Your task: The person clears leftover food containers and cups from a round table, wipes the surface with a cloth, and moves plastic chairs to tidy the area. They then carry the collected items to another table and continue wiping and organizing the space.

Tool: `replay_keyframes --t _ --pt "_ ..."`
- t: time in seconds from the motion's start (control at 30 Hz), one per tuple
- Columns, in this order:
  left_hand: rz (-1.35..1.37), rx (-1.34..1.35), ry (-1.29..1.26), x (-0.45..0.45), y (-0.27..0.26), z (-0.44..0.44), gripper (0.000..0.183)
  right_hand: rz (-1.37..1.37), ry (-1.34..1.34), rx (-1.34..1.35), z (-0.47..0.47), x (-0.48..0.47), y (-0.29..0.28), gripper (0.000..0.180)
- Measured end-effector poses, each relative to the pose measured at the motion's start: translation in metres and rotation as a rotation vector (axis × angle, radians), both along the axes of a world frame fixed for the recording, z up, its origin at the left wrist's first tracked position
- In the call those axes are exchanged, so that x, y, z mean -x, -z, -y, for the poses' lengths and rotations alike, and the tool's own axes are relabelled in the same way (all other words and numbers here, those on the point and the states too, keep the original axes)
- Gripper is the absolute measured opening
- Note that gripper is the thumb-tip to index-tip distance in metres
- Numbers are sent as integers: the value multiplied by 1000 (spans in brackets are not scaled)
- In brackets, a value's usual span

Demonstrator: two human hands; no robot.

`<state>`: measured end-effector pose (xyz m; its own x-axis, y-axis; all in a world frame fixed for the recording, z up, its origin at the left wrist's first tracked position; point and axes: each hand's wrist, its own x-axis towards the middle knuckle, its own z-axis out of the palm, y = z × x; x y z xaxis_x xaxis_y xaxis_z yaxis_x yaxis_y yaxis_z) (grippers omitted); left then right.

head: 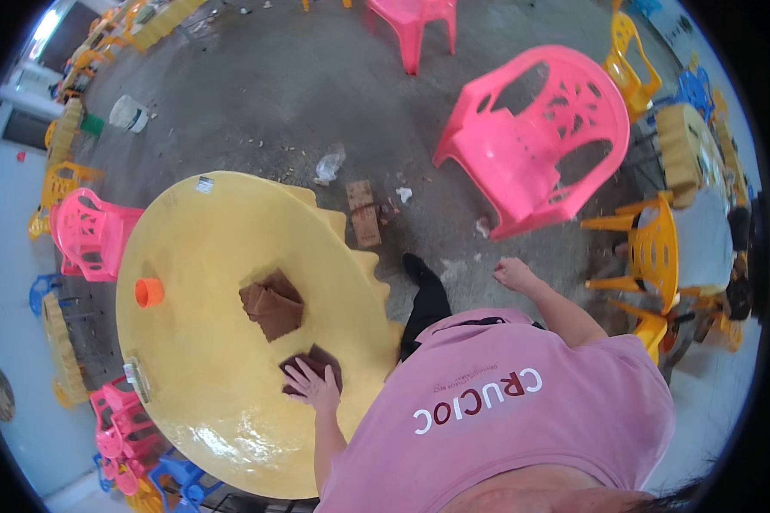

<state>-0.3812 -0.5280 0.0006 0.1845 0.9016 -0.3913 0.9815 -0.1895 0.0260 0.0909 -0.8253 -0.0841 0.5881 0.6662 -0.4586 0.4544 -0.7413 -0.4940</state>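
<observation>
A round table with a yellow cover [212,256] stands before me. My left hand [314,385] lies with spread fingers on a dark brown cloth [332,364] near the table's near edge, pressing it flat on the top. Just beyond that hand, a second brown cloth [274,304] lies folded and rumpled on the table. An orange cup [149,292] stands farther left on the same top. My right hand [513,274] is held over the floor right of the table, its fingers curled, with nothing visible in it.
A pink plastic armchair [520,147] stands ahead on the right, and another pink chair [93,234] is by the table's left side. A flattened cardboard piece [363,215], a clear plastic bag [329,167] and scraps litter the floor. Yellow chairs [658,253] are at the right.
</observation>
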Motion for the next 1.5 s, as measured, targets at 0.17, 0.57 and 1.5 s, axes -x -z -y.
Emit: replay_keyframes --t 0.17,0.57,1.5 --pt "5 36 37 11 15 -5 94 -82 102 29 -47 -86 3 25" --pt "-18 115 -91 -5 -3 -8 92 71 -432 119 -210 -168 7 31" --pt "-13 -78 -634 -63 11 -14 81 58 -1130 183 -553 -178 -14 26"
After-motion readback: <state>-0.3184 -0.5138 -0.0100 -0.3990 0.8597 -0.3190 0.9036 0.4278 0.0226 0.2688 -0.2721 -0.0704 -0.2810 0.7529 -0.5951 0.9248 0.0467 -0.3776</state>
